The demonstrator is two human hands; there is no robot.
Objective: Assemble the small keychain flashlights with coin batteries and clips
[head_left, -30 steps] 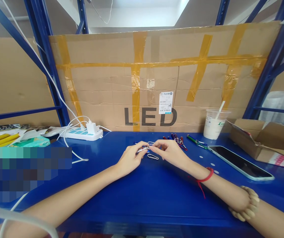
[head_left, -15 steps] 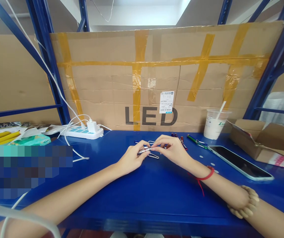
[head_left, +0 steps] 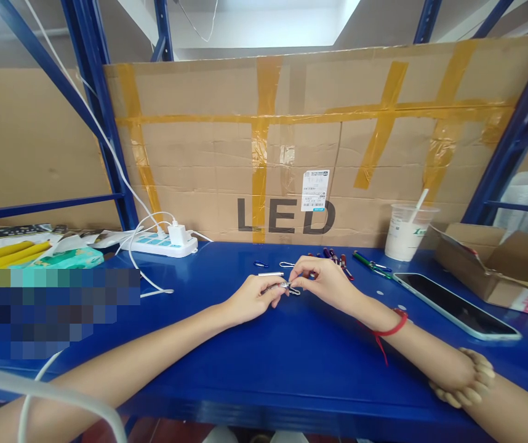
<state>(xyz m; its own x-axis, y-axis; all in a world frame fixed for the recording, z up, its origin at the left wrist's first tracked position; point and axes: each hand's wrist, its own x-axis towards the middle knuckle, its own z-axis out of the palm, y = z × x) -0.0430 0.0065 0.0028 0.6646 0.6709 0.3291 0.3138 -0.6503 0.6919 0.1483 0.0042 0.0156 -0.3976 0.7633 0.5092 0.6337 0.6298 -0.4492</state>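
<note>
My left hand is closed around a slim silvery cylinder, too small to make out fully. At its right end the thumb and fingertips of my right hand pinch together; whether they hold a separate small part is hidden. Partly behind my fingers lies a wire-like silver clip on the blue table. Just beyond the hands are a thin silvery rod, a small blue clip and another pale metal clip. Several dark red and purple small items lie behind my right hand.
A green pen-like item, a phone, a cup with a straw and an open cardboard box are at right. At left are a power strip, white cables and yellow tubes. Taped cardboard stands behind.
The silvery cylinder in my left hand has tipped from slanting to nearly flat, and the left fingers have curled under. The view has shifted slightly, uncovering the blue clip and silvery rod.
</note>
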